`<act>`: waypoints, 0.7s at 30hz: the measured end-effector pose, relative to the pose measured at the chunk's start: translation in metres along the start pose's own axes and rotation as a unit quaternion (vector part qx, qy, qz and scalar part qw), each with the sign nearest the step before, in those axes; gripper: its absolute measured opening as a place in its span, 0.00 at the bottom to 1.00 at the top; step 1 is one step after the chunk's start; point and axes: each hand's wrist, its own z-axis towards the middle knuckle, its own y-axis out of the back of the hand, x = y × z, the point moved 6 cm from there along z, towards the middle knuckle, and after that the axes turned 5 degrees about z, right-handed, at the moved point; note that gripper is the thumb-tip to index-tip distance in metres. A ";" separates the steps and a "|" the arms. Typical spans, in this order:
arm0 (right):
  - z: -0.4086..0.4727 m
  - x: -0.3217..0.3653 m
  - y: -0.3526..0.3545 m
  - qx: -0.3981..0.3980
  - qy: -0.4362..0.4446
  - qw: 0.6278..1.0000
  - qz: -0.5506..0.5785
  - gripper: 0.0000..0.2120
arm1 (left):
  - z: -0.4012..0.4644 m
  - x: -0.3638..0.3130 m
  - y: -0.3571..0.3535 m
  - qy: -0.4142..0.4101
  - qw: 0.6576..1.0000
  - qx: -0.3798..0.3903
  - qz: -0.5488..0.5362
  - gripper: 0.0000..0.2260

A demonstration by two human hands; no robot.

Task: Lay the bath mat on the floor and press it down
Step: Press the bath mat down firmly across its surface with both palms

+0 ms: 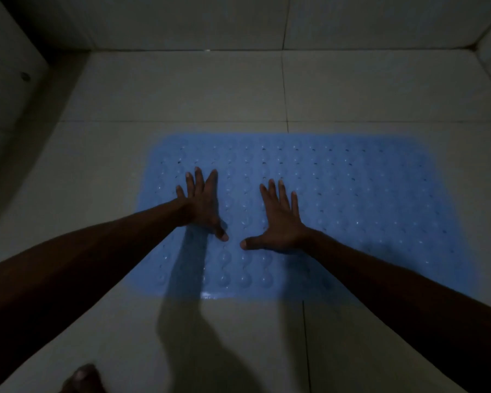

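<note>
Both hands are lying flat with fingers spread, left hand (200, 204) and right hand (279, 222) pressing the left half of the blue bath mat (366, 211). Its long axis is running left to right across the tiled floor (182, 89), so the unpressed stretch is lying rightward, nearer the right hand.

The bath mat (352, 199) looks like soft blue plastic or rubber, studded with small raised bumps and holes, faintly glossy; the floor (182, 89) is smooth pale tile with thin grout lines
</note>
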 end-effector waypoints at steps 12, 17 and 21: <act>-0.006 0.020 -0.005 0.081 -0.054 0.995 -0.017 0.75 | -0.035 0.023 -0.035 0.026 0.998 -0.044 -0.041 0.69; -0.013 0.010 -0.008 0.044 -0.018 0.999 -0.012 0.72 | -0.044 0.016 -0.029 0.044 0.998 -0.028 -0.021 0.71; -0.021 0.003 -0.012 -0.021 0.029 0.999 0.027 0.68 | -0.046 0.011 -0.034 0.049 0.998 -0.035 -0.025 0.67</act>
